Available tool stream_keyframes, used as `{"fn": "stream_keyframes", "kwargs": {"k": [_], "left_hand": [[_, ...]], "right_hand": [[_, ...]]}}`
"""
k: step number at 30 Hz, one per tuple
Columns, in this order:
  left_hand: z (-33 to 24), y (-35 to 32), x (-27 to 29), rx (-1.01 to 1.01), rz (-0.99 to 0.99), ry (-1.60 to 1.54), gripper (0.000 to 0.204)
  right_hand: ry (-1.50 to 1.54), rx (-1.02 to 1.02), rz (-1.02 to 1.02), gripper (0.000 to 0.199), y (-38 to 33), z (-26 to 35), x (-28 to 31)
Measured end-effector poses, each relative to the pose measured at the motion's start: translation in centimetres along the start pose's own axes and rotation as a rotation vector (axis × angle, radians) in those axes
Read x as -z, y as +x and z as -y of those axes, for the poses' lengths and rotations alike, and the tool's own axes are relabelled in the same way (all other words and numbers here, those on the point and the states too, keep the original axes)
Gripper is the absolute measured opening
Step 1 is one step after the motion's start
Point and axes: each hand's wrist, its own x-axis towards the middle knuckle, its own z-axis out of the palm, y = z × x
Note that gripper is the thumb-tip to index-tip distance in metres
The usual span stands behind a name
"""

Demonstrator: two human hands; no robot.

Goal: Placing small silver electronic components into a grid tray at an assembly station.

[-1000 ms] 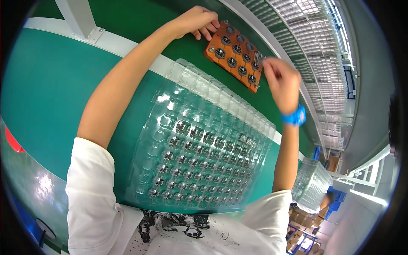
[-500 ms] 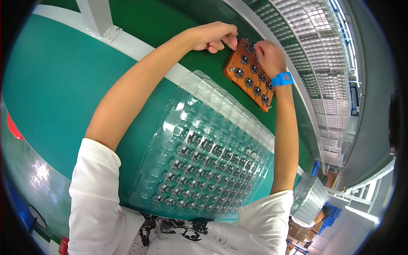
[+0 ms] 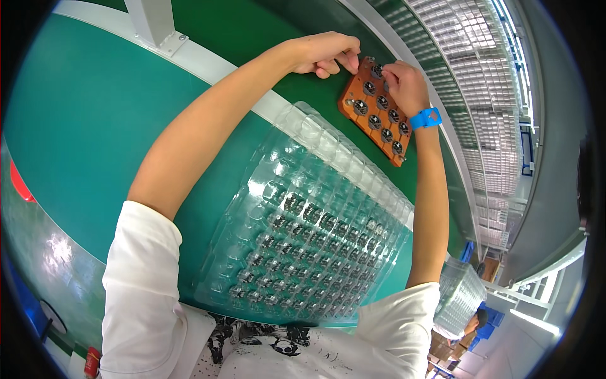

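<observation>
An orange-brown fixture block (image 3: 353, 90) lies slanted on the dark green surface beyond the tray. Several round dark parts (image 3: 374, 121) sit in its recesses. My left hand (image 3: 328, 54) is at its far left corner, fingers curled and thumb and forefinger close together. Over the far right edge my right hand (image 3: 407, 87), with a blue band (image 3: 425, 118) at the wrist, has its fingertips pinched together. Whatever either hand holds is too small or hidden to make out. Nearer me lies a clear plastic tray (image 3: 235, 218) with many small dark and clear parts in its pockets.
The tray rests on a teal tabletop (image 3: 95, 126) bounded by a pale rail (image 3: 202, 71). A white metal post (image 3: 151, 25) rises at the far left. Past the right arm stand more clear trays (image 3: 459, 284), with a person partly visible beside them.
The whole view has shifted slightly. Both hands keep nearly the same place at the fixture block, with only small finger movement.
</observation>
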Motion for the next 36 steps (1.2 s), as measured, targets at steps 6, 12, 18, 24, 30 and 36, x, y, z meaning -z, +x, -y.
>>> {"fn": "stream_keyframes", "kwargs": {"k": [6,12,18,24,30,36], "left_hand": [[0.3,0.3,-0.6,-0.012,0.028,-0.007,0.027],[-0.1,-0.2,-0.3,0.035,-0.022,-0.016,0.024],[0.4,-0.1,-0.3,-0.019,0.023,-0.020,0.026],[0.0,0.0,-0.6,-0.007,0.008,0.009,0.026],[0.0,-0.3,0.0,0.010,-0.040,0.034,0.024],[-0.2,-0.4,0.4,-0.023,-0.037,0.038,0.026]], "right_hand": [[-0.037,0.000,0.075,0.007,-0.1,-0.6,0.6],[-0.039,-0.006,0.055,0.008,0.1,0.3,0.2],[0.336,-0.297,-0.064,0.010,-0.2,-0.4,0.4],[-0.066,-0.068,-0.070,0.007,-2.5,-2.3,1.1],[-0.072,-0.062,-0.044,0.006,-3.2,-0.6,0.2],[-0.007,-0.112,-0.050,0.007,-2.9,-1.6,-0.8]]}}
